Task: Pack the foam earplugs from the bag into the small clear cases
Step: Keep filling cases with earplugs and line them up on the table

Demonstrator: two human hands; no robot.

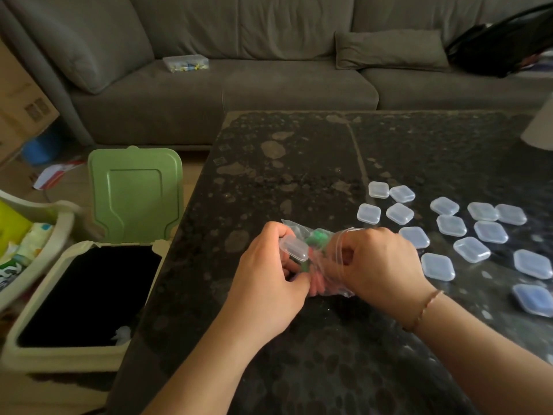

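A clear zip bag [321,265] of green and pink foam earplugs is held just above the dark table between both hands. My left hand [269,277] grips the bag's left side and also holds one small clear case [294,248] against it. My right hand [377,262] pinches the bag's zip edge on the right. Several small clear cases [466,232] lie closed on the table to the right of my hands.
The dark speckled table [299,175] ends at its left edge beside an open bin with a raised green lid [134,193]. A grey sofa [239,70] stands behind, with a small plastic box [185,63] on its seat. A white object [538,127] sits at the table's far right.
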